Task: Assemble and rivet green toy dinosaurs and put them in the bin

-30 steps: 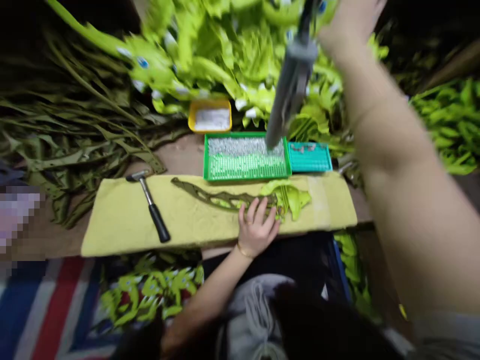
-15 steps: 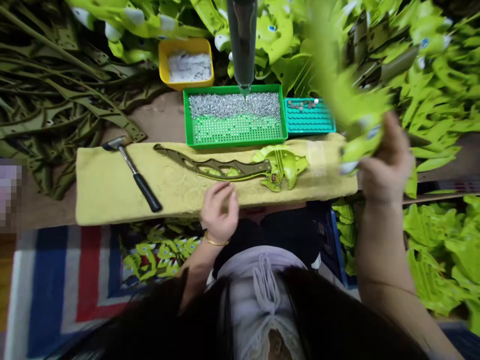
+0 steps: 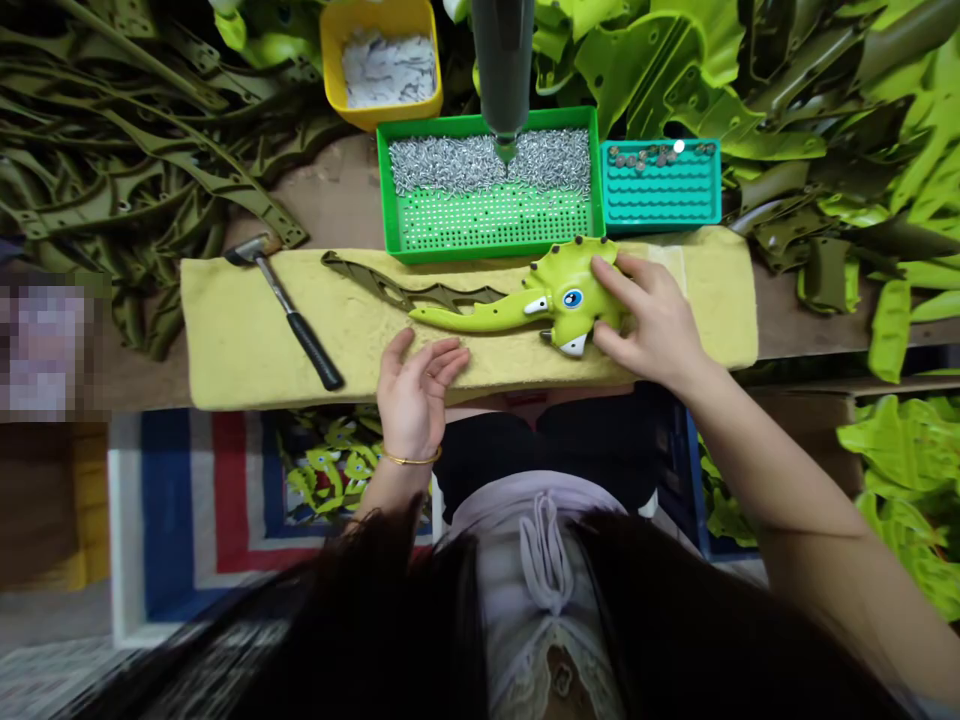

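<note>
My right hand point(image 3: 652, 315) grips a lime-green plastic dinosaur-head shell point(image 3: 577, 295) with a blue eye and a white beak tip, thumb and fingers on its right side. The shell lies over the right end of a long olive plastic piece point(image 3: 375, 283), covering whatever is below. Its narrow green arm reaches left along that piece. My left hand point(image 3: 420, 385) is open, palm up and fingers apart, just below the arm's left end, holding nothing. All this rests on a yellow cloth-covered pad point(image 3: 247, 340). A hammer point(image 3: 315, 350) with a black handle lies on the pad's left.
A green tray point(image 3: 491, 250) of small metal screws sits behind the pad, under a hanging dark screwdriver point(image 3: 502, 70). Beside it are a teal tray point(image 3: 660, 200) and a yellow tub point(image 3: 382, 112). Olive parts point(image 3: 142, 170) pile up left, green shells point(image 3: 660, 60) behind and right.
My right hand has brought the green shell down from the right onto the olive piece. My left hand has moved slightly left and opened out. The camera view has shifted too.
</note>
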The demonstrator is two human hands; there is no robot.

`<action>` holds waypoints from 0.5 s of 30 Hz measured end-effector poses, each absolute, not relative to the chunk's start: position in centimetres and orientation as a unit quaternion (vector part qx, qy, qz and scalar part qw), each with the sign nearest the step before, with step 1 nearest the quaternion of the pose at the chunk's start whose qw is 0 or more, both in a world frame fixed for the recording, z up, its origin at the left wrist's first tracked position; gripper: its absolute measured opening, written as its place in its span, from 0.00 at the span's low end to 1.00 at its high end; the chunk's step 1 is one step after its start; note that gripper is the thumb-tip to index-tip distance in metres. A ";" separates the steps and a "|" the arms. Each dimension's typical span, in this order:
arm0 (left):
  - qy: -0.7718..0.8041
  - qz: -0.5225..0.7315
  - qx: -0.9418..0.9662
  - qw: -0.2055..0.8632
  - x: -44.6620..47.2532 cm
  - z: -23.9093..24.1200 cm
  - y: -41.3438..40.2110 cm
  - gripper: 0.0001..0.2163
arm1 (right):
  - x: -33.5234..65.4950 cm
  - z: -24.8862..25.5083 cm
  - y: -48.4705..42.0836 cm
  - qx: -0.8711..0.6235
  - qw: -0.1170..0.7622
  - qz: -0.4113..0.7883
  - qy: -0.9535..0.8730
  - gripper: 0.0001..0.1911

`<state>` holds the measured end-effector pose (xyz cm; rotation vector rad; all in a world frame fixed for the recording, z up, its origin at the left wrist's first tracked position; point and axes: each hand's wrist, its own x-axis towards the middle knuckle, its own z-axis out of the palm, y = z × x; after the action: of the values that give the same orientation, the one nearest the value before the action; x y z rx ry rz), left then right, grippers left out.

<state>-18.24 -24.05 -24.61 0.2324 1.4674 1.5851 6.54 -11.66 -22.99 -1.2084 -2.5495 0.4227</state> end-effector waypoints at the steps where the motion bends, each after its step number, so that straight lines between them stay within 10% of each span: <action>1: 0.598 0.644 0.095 0.468 -18.3 -24.6 -24.1 0.19 | 6.6 -23.1 -11.7 -0.418 0.143 0.146 -0.885 0.35; 15: 0.559 0.628 0.109 0.530 -19.2 -24.3 -20.3 0.12 | 6.6 -23.9 -11.9 -0.424 0.163 0.176 -0.873 0.35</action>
<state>-19.17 -20.29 -24.29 0.2601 1.3352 1.5006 6.59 -11.94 -23.93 -1.2090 -2.4909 0.5010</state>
